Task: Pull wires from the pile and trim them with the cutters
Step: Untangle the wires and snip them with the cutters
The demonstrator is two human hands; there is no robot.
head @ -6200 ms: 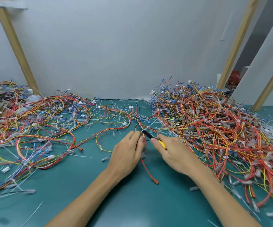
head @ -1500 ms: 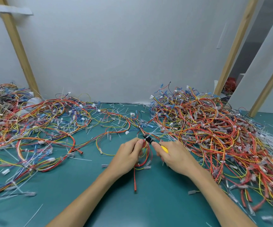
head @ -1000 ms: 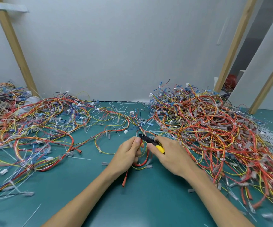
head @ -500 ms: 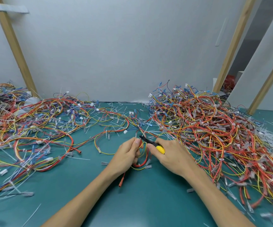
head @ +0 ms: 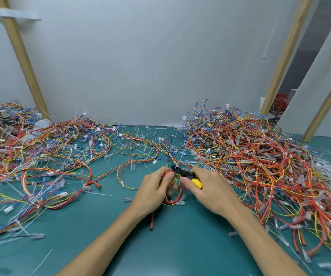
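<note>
The left hand (head: pixel 156 190) is curling its fingers round a small coil of red and yellow wires (head: pixel 170 202), with thumb and forefinger pinching the strands at the top of the coil. The right hand (head: pixel 213 191) is closing round the yellow handles of the cutters (head: pixel 192 179), so only the handle ends and the black head are showing past the fingers. The head is too small to tell whether its blades are apart or together.

The cutters are lying with their long axis slanting from the right grip away and to the left, the black tip pointing at the wires just beyond the left thumb and touching or nearly touching them. Half a second ago the tip was sitting in almost the same spot. One red tail (head: pixel 152 222) is hanging out below the left grip and is now pointing nearly straight back at the person, where before it was slanting more to the left. Six seconds ago the wires were not yet being held as a coil.

The pile (head: pixel 260 156) is lying just right of and beyond the right grip, and strands from it are running to the cutter tip. Looser wires (head: pixel 41 156) are spreading well left of the left grip on the table (head: pixel 180 251).
</note>
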